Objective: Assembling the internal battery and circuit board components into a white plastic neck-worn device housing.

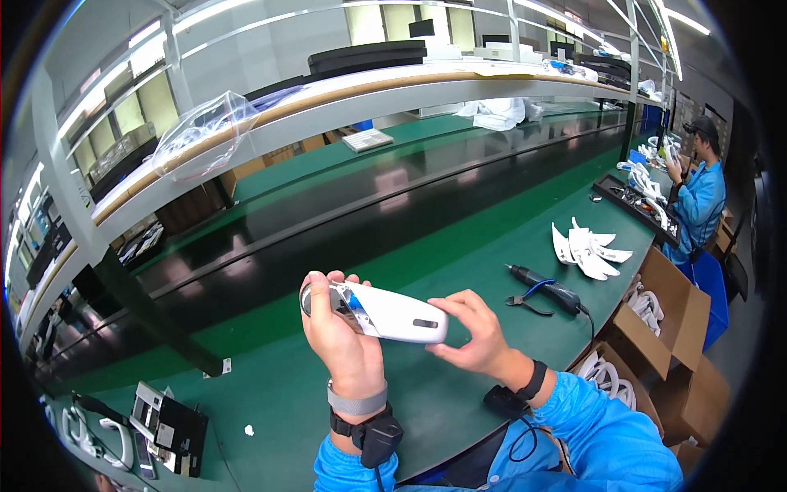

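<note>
Between my two hands, over the green table, is a long white plastic housing (pixel 399 316) with rounded ends. A shiny part and a bit of blue show at its left end, and a dark slot sits near the right end. My left hand (pixel 346 340) is closed around the left end, thumb on top. At the other end, the thumb and fingers of my right hand (pixel 477 334) pinch the housing's edge. Right of that hand lie a black corded electric screwdriver (pixel 551 292) and small side cutters (pixel 530 305) with a blue handle.
White curved plastic shells (pixel 592 251) are piled beyond the screwdriver. Cardboard boxes (pixel 666 316) with white parts stand along the right edge. A black parts tray (pixel 627 203) lies near a co-worker (pixel 703 193). A dark conveyor (pixel 385 184) and an overhead shelf (pixel 393 84) run across the back.
</note>
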A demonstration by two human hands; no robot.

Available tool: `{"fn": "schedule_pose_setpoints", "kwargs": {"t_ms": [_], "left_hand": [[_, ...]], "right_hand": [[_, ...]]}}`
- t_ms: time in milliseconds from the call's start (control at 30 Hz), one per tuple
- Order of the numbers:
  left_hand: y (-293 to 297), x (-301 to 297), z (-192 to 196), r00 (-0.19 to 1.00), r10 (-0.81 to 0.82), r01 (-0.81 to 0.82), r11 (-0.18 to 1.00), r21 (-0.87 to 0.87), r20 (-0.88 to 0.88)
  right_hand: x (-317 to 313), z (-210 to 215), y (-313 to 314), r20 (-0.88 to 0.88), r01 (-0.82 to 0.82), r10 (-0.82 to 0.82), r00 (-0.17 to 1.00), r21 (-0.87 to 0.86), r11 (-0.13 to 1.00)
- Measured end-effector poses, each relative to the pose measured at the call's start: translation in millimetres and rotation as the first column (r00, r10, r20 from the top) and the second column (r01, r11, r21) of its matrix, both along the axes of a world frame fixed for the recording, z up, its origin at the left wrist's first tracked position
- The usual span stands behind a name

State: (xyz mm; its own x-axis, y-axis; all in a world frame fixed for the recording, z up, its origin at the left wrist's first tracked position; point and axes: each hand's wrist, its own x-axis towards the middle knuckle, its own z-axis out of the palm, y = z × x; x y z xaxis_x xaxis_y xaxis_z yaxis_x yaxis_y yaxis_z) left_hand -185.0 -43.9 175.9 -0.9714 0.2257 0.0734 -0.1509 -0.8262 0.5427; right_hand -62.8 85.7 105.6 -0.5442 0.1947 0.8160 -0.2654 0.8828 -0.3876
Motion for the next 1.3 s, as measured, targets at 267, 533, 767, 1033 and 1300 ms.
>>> {"fn": "schedule_pose_setpoints", "kwargs": {"t_ms": [267,533,767,1033,1300], "left_hand": [[-11,-14,1,0.996,-0.015,0.009,0.998,0.063,0.085],[-28,-23,8,0.994,0.046,-0.058,0.991,0.119,0.097],[-32,-21,16,0.995,0.076,-0.082,0.991,0.102,0.061],[-32,-21,15,0.997,0.025,-0.035,0.990,0.138,0.075],[-34,-21,17,0.998,0.035,-0.042,0.989,0.140,0.047]], "right_hand": [[5,-28,15,-0.156,-0.273,0.224,0.962,-0.536,0.799],[34,-37,47,-0.201,-0.361,0.393,0.897,-0.847,0.391],[49,-41,46,-0.365,-0.469,0.627,0.689,-0.883,0.001],[51,-40,28,-0.227,-0.347,0.596,0.770,-0.933,0.092],[48,-56,35,-0.215,-0.376,0.592,0.777,-0.913,0.162]]}}
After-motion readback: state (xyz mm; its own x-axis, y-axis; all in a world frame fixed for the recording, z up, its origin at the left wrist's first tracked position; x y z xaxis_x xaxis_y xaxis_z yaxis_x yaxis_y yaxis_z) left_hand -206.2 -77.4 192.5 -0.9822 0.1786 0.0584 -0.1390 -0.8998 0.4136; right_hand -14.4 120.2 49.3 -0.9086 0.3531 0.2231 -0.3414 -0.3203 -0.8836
